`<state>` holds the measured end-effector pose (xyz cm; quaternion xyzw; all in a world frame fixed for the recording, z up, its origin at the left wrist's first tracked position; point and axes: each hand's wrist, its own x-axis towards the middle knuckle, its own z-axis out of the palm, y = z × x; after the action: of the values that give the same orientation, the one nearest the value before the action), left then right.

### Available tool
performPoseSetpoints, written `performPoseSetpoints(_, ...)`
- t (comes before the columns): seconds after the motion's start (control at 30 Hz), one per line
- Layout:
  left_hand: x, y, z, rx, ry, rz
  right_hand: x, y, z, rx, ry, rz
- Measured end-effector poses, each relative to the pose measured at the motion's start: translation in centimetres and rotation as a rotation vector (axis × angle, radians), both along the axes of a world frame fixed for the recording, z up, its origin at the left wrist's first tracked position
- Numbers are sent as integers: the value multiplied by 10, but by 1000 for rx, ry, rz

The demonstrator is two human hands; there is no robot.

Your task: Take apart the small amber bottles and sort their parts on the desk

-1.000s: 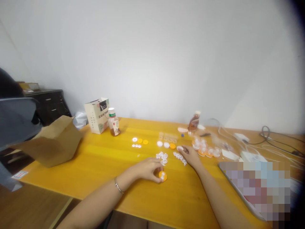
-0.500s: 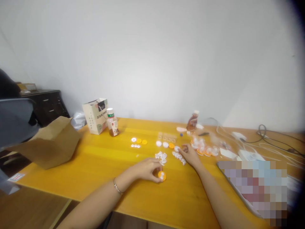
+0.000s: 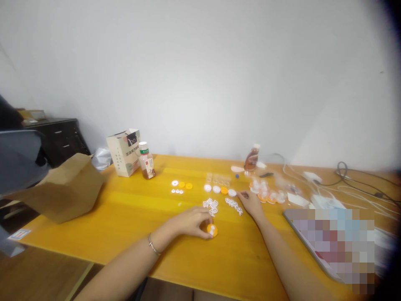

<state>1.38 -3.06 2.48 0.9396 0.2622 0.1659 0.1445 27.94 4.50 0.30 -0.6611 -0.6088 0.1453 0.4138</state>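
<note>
Pinching an orange disc (image 3: 215,231) at its edge, the left hand (image 3: 196,221) has white openwork pieces (image 3: 213,204) beyond it. To its right, the right hand (image 3: 251,203) is beside a white disc (image 3: 232,192); whether it holds something, I cannot tell.

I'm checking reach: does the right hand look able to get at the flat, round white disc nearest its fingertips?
Probably yes: the right hand is just beside the flat, round white disc, with nothing visible between them.
</note>
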Motion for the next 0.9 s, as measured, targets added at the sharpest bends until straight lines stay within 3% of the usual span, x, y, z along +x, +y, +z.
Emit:
performPoseSetpoints(0.13,-2,1,1,-17,8,-20,-4,-5,7,40,14,-5)
performPoseSetpoints(0.2,-3,2,3,-18,-1,-22,-11,-14,15,58,25,65)
performPoseSetpoints(0.3,-4,1,5,-23,-24,-27,-27,-36,29,12,10,377)
performPoseSetpoints(0.43,-4,-4,9,-43,-38,-67,-50,-68,40,-173,-61,814)
performPoseSetpoints(0.5,-3,-5,9,-40,-44,-88,-58,-78,41,-253,-93,920)
performPoseSetpoints(0.7,0,-2,8,-59,-116,-152,-68,-83,31,-322,-190,941)
performPoseSetpoints(0.9,1,-3,7,-99,-136,-153,-73,-82,25,-303,-137,965)
